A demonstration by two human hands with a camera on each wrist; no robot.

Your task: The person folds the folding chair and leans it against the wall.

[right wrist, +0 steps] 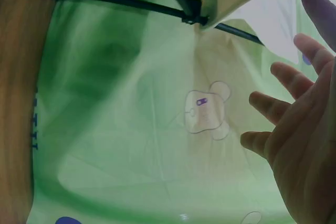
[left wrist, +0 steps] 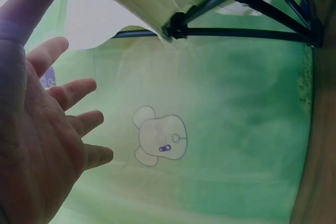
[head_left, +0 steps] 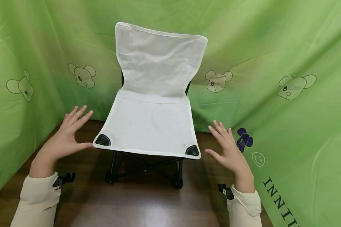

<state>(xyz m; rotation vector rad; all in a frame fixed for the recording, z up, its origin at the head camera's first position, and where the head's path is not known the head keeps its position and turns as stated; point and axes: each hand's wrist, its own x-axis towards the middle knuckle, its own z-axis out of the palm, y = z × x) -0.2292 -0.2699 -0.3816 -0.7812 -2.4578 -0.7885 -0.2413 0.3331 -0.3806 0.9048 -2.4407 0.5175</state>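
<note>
Chair [head_left: 153,123] with white cloth seat and back is stood upright on a brown wood surface [head_left: 147,201], its front turned towards the person. Beside the chair on one side, the left hand [head_left: 61,138] is held with its fingers straight and spread; its thumb is placed right at the nearest front corner of the seat — whether the cloth is touched cannot be told. Beside the chair on the other side, the right hand [head_left: 228,148] is likewise held with fingers extended and parted, its thumb near but apart from the other front corner. Both front corners are covered by black patches [head_left: 192,150]. Beneath the seat, crossed black legs [head_left: 145,169] are seen. Behind the chair, a green curtain [head_left: 258,37] is hung, printed with bear faces [head_left: 82,76].
</note>
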